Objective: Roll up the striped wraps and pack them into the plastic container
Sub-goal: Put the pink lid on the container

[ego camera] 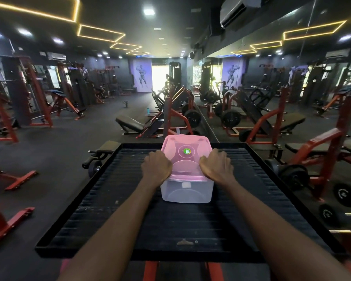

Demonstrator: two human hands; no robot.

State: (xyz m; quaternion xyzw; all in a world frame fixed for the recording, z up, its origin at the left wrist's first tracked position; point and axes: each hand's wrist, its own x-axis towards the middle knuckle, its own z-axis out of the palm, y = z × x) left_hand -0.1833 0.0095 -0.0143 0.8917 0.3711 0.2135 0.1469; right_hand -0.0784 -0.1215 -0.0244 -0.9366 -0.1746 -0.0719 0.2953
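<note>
A clear plastic container [186, 191] with a pink lid [187, 147] stands on a black ribbed platform [130, 220] in front of me. The lid carries a round green sticker. My left hand [156, 165] rests on the lid's left edge with fingers curled over it. On the opposite edge my right hand [216, 164] grips the lid the same way. No striped wraps show anywhere; through its frosted wall I cannot tell what the container holds.
The platform has a raised black rim and sits on a red frame. Red and black gym machines, benches and weight plates [230, 118] surround it. Dumbbells [346, 194] lie on the floor to the right. A mirror wall runs along the right.
</note>
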